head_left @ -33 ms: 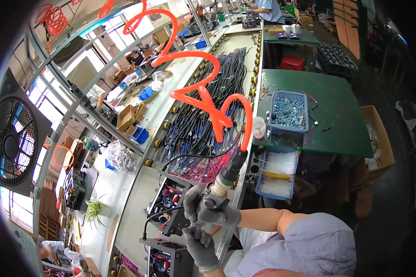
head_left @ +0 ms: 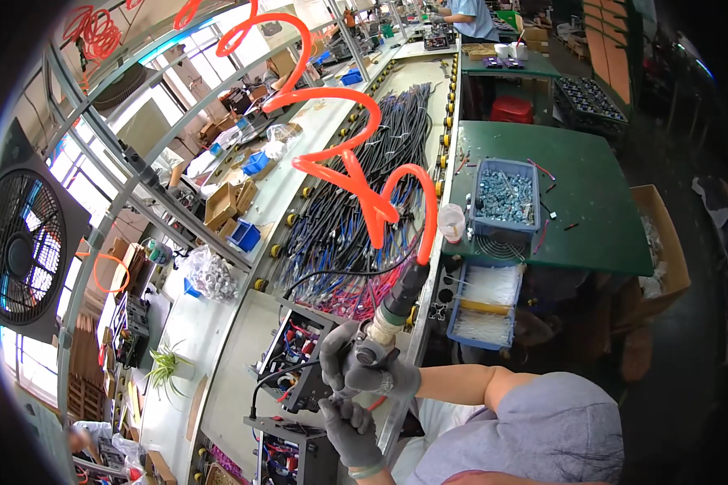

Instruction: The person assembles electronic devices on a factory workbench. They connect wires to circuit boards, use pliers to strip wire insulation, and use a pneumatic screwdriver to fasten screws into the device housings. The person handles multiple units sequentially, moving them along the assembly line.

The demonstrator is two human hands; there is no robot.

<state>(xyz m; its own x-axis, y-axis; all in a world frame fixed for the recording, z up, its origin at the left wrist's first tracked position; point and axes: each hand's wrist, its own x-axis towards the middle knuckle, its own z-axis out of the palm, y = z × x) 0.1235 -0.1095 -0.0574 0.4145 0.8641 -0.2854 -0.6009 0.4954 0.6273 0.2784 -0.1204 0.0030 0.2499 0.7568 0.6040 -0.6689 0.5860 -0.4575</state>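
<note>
My right hand [head_left: 364, 364], in a grey glove, is wrapped round a pneumatic screwdriver [head_left: 402, 299] with a dark upper body and a pale collar. An orange coiled air hose [head_left: 429, 218] runs up from its top end. Just below, my gloved left hand [head_left: 352, 428] has its fingers closed near the lower end of the tool; whatever they pinch is hidden. Beside my hands on the line lies an open black-cased electrical unit [head_left: 299, 347] with coloured wires inside. A second such unit [head_left: 291, 457] sits nearer, left of my left hand.
Bundled black cables with coloured ends [head_left: 364, 202] cover the line ahead. To the right, a green table [head_left: 590, 194] bears a blue bin [head_left: 505, 194] of small parts and a clear cup [head_left: 452, 222]. A blue tray [head_left: 484, 305] of white strips sits below. Another person [head_left: 473, 20] stands far off.
The upper end of the screwdriver and the coiled hose have shifted slightly to the left. Both hands stay almost in place, and the units have not moved.
</note>
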